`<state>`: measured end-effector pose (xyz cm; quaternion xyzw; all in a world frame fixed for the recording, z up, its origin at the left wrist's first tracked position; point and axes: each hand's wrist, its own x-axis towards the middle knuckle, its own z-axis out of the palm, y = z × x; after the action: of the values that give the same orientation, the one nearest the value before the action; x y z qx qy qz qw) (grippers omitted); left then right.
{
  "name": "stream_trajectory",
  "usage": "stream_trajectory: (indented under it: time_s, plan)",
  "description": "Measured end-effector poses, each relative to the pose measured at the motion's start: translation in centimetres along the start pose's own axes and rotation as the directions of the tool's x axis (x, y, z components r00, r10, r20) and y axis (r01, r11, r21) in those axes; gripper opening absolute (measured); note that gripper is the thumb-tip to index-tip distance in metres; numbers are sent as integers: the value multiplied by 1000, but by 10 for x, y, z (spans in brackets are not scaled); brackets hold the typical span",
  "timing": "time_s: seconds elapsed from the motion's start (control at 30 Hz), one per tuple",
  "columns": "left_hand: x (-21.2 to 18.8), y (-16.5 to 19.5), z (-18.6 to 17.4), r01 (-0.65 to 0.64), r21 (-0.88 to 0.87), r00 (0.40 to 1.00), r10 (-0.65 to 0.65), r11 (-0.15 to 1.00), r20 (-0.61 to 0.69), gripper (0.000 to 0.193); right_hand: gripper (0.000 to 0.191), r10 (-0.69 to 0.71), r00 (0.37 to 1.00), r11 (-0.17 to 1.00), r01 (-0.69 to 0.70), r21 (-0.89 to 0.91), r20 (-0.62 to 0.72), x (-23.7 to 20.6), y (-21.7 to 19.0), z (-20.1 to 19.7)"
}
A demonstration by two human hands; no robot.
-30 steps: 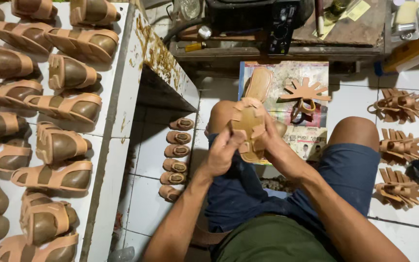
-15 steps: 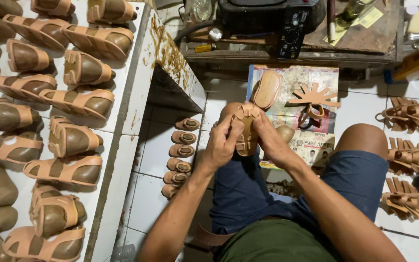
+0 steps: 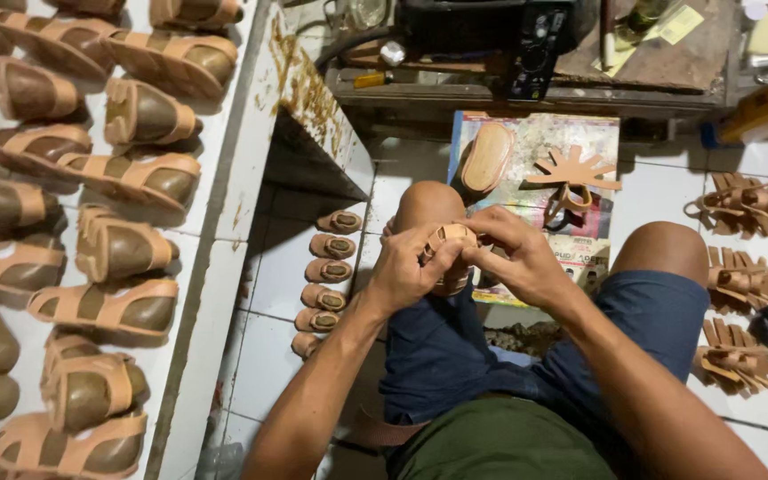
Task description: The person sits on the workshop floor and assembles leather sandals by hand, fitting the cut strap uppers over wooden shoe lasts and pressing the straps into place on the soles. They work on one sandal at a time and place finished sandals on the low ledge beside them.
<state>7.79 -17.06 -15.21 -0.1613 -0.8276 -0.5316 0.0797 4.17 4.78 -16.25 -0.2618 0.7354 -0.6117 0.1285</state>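
White tiled floor (image 3: pixel 277 356) with a row of small soles (image 3: pixel 324 283), strap bundles (image 3: pixel 740 283)

White tiled floor (image 3: pixel 286 356) with dark grout fills the middle. A white, glue-stained surface (image 3: pixel 224 222) runs down the left of the frame. Along the top stands a worn wooden workbench (image 3: pixel 668 67), perhaps dimly lit underneath.

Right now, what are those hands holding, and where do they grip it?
Both hands, left and right, hold a small tan sandal between them, fingers pinching its straps at the top.
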Motion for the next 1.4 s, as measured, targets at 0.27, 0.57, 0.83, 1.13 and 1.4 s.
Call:
stream_trajectory:
  time_s: [0.27,0.57,0.83,1.13,1.4]
  plan:
    - [2,-13,9,-117,125,992,122,985,-34,26,27,195,963,951,-232,204,186,21,-8,-14]
    - [2,-32,12,-85,133,995,92,987,-43,19,19,29,996,996,-22,-83,86,34,22,-2]
    - [-6,-40,18,92,-457,978,-167,885,-126,46,24,-78,997,996,77,-43,-23,30,-5,-5]
    - [-8,13,28,167,-978,829,-520,-121,206,75,53,-522,853,777,485,-401,20,-28,-48,9]
    - [-5,13,35,165,-982,810,-554,-95,190,70,21,-40,948,987,-12,-159,-317,-91,13,30]
